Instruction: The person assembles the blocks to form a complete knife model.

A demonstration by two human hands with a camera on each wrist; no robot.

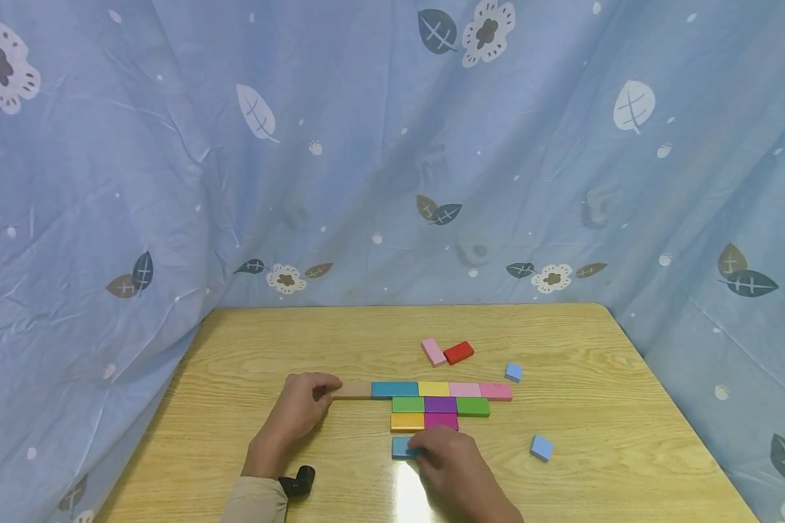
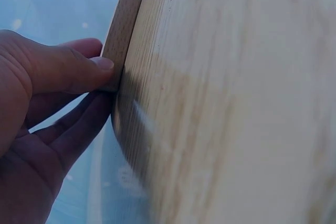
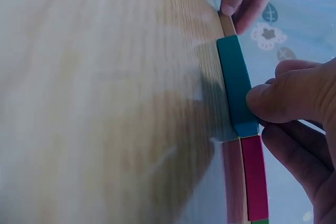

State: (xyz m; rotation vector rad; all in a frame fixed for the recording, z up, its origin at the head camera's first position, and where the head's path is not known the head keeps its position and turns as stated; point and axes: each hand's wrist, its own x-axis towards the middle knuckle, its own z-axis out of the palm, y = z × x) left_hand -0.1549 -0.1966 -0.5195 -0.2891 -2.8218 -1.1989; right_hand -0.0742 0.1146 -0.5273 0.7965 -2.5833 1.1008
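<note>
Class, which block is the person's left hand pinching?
The brown block at the left end of the longest row; no other block is brown.

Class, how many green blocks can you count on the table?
2: the light green block just left of the purple block, and the darker green block just right of it.

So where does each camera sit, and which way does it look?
Head: on the head, looking forward and down at the table and curtain; left hand, right hand and sleeve show.
Left wrist: on that wrist, looking at the tan block; only the left hand shows.
Right wrist: on that wrist, looking at the held blue block; both hands show.
Head and right wrist share both hands and the held blue block.
</note>
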